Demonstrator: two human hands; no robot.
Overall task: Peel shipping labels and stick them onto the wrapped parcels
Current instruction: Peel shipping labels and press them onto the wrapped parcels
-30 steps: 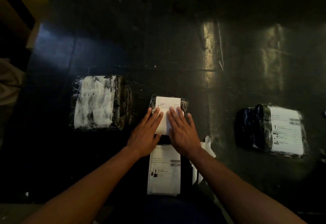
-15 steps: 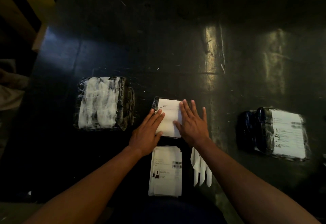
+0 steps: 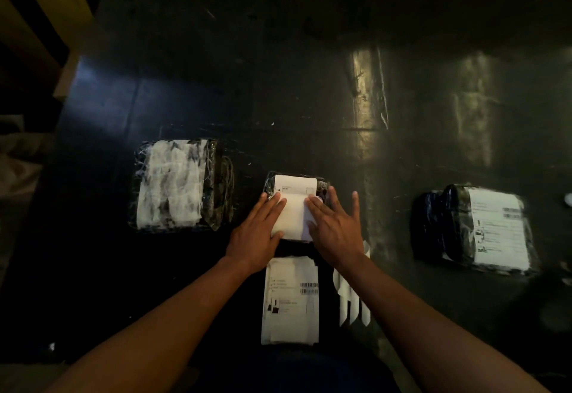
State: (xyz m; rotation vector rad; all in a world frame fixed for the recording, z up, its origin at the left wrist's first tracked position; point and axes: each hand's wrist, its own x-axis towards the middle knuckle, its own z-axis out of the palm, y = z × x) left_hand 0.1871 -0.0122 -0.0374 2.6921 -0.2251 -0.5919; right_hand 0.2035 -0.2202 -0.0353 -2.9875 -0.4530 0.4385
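Both grips were flat and released: the left hand (image 3: 258,234) and right hand (image 3: 335,228) pressed a white shipping label (image 3: 294,207) between them onto the small wrapped parcel (image 3: 322,186), mid-desk (image 3: 278,83). A stack of labels (image 3: 291,299) lay just nearer.

Three wrapped parcels lie in a row. The middle parcel (image 3: 322,187) is small and dark, with a white label (image 3: 294,207) flat on top. The left parcel (image 3: 181,185) is dark with white smudgy wrap. The right parcel (image 3: 473,231) already wears a printed label (image 3: 498,231). A stack of labels (image 3: 291,299) lies nearer, peeled strips (image 3: 353,303) just beside it on the right.
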